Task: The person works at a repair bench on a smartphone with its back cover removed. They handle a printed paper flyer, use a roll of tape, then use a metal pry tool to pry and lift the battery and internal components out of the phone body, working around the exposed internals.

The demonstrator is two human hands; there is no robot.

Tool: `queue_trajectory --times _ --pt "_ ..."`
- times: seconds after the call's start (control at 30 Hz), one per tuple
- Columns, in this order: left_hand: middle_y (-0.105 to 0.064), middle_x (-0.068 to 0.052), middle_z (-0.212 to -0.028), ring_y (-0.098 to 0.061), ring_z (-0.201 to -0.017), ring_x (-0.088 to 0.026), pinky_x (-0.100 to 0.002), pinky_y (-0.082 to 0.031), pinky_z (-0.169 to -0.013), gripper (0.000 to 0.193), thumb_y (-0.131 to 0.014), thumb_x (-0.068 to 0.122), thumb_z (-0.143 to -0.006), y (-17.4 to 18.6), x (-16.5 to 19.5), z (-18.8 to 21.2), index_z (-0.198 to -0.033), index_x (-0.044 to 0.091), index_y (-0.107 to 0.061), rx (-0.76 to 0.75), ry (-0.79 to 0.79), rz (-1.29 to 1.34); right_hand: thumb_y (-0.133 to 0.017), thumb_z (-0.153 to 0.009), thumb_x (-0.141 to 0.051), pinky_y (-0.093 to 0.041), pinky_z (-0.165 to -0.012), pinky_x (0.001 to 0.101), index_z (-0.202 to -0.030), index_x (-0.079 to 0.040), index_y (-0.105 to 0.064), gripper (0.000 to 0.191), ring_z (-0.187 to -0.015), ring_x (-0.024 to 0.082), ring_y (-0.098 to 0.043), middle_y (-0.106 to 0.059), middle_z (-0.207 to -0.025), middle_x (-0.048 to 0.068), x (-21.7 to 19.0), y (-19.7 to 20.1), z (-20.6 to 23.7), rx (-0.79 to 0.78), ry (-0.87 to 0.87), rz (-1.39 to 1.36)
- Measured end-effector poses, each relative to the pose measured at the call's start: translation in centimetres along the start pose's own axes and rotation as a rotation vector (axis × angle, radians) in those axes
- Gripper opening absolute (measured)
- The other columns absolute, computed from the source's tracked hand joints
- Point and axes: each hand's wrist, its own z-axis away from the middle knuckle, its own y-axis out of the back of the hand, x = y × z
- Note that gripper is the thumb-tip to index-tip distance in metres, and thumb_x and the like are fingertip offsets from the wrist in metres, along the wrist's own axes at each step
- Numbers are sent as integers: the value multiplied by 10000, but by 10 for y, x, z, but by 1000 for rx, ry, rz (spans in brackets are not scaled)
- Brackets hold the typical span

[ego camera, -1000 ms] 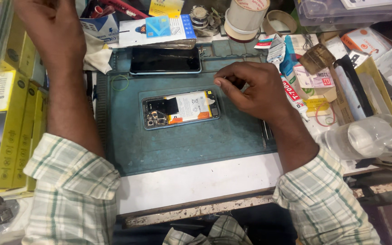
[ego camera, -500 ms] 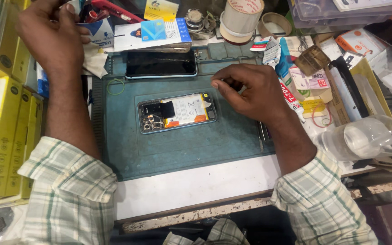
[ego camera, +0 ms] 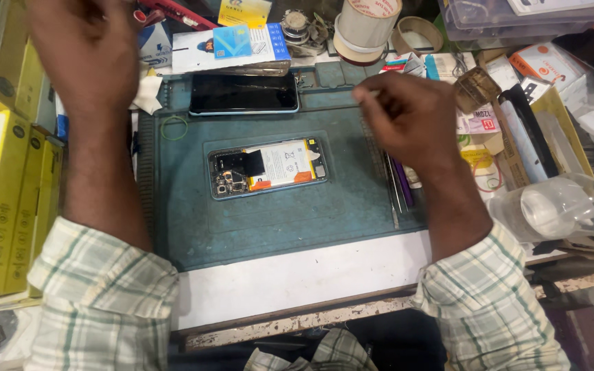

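Opened phone (ego camera: 267, 167) flat on mat (ego camera: 269, 213), between both hands. Right hand (ego camera: 407, 117) fingers curled together; pinched object indiscernible. Left hand (ego camera: 87, 51) blurred; finger state indeterminable.

A teal work mat (ego camera: 276, 220) carries a black phone (ego camera: 243, 94), beside yellow boxes (ego camera: 8, 199) and green-checked white sleeves (ego camera: 104, 295).

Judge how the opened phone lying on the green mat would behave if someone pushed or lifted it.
The opened phone lies flat, so it would probably slide, not roll. Its exposed insides look fragile. The mat may grip it somewhat.
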Motion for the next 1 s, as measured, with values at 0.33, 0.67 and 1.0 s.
queue_trajectory --times 0.33,0.67,1.0 --pt "-774 -95 -871 -730 -808 -319 -472 -558 -731 236 -811 379 -842 -21 84 25 -957 174 -808 -1023 184 -342 -810 -867 -469 -549 -742 481 -872 -165 -826 305 -806 335 -709 -750 -823 89 18 38 0 -423 -492 660" --pt "-766 -103 -893 -734 -835 -319 -470 -571 -786 318 -830 407 -780 -32 102 40 -971 159 -779 -1236 226 -366 -752 -897 -396 -578 -735 404 -904 -134 -805 267 -752 214 -763 -798 -803 45 34 52 1 -669 -655 593" --pt "-757 -91 -869 -728 -807 -301 -464 -573 -762 313 -821 414 -801 -35 103 40 -963 151 -772 -1257 225 -392 -750 -905 -382 -569 -675 354 -768 -53 -833 366 -620 164 -725 -781 -693 43 17 43 -8 -848 -820 622"
